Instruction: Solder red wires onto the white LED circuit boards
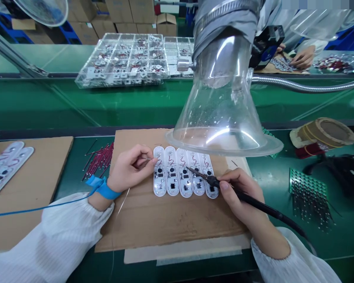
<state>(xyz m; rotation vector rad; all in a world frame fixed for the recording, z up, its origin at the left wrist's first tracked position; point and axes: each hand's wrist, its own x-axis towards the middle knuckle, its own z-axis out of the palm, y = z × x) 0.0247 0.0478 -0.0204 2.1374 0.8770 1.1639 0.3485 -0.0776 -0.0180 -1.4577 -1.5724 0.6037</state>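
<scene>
Right up close, two loose white sleeves (61, 236) come in from the bottom corners, and the person's bare hands meet over a cardboard sheet (165, 220). In the middle of it, five white circuit boards (185, 182) stand side by side in a row, rounded ends up and down, each with a thin red wire curling across its upper half. Here's the left hand (137, 165), at the row's left end, fingers closed in a pinch on a thin wire (148, 158); a blue wrist strap (107, 189) circles that wrist, its cord running off left. And the right hand (242, 190) has a firm grip on a black soldering iron (214, 181), its tip angled in over the middle board; whether it touches, the view can't settle.

Above and behind the row hangs a clear, flared hood (221, 114). Over on the left, a bundle of dark red pieces (102, 159) lies near the cardboard's edge, and more white boards (10, 169) rest on a second cardboard sheet (32, 177). Out right, a green board (309, 186) bristles with thin leads. Across the bench, a clear compartment box (126, 59) holds small parts, and another person's hands (305, 58) are busy top right.
</scene>
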